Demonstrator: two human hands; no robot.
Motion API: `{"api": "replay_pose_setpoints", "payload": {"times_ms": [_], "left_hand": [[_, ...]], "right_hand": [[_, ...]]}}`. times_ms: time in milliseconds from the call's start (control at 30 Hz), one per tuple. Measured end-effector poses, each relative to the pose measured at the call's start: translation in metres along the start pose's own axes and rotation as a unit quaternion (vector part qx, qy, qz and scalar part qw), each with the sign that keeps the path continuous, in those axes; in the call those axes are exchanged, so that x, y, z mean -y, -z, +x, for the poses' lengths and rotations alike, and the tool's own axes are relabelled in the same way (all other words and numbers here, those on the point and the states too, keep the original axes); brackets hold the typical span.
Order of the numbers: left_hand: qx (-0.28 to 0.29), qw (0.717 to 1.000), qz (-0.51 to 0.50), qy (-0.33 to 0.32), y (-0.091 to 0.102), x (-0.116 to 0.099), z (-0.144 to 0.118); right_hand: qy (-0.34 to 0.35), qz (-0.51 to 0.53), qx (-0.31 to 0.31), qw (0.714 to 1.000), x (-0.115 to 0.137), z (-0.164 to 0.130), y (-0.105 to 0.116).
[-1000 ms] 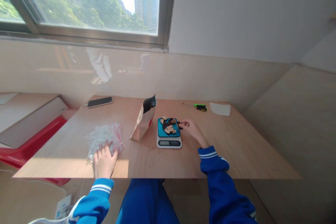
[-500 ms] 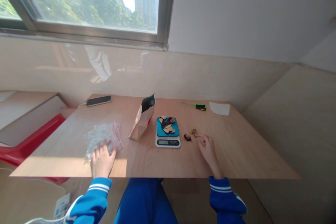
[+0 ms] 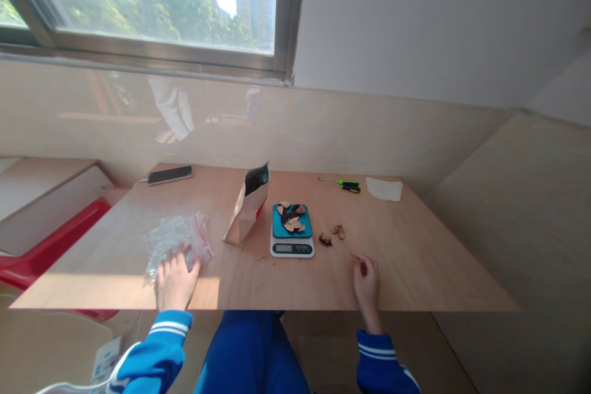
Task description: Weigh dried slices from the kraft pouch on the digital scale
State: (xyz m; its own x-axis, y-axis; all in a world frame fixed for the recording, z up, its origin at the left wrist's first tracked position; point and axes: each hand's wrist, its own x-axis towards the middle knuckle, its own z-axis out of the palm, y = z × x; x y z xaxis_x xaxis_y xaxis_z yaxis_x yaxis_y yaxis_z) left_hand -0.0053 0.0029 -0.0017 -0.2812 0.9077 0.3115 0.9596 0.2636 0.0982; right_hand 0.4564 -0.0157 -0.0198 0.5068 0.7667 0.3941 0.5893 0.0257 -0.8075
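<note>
Head view shows left hand (image 3: 173,280) flat, fingers spread on plastic bags (image 3: 178,240), right hand (image 3: 367,280) loosely curled, empty, at five o'clock from scale (image 3: 292,237).

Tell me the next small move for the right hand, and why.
Probably reach the right hand forward to the loose pieces lying on the table beside the scale: it hangs empty near the table's edge, while the left hand rests on the plastic bags.

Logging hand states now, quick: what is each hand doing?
Left hand: open, flat on the plastic bags.
Right hand: loosely curled on the table, holding nothing.
</note>
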Motion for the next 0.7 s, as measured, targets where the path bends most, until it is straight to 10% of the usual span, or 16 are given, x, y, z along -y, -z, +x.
{"api": "replay_pose_setpoints", "payload": {"times_ms": [700], "left_hand": [[-0.006,0.999,-0.036,0.002,0.0021,-0.0003,-0.0001]], "right_hand": [[0.027,-0.031,0.005,0.999,0.0,0.0002,-0.0009]]}}
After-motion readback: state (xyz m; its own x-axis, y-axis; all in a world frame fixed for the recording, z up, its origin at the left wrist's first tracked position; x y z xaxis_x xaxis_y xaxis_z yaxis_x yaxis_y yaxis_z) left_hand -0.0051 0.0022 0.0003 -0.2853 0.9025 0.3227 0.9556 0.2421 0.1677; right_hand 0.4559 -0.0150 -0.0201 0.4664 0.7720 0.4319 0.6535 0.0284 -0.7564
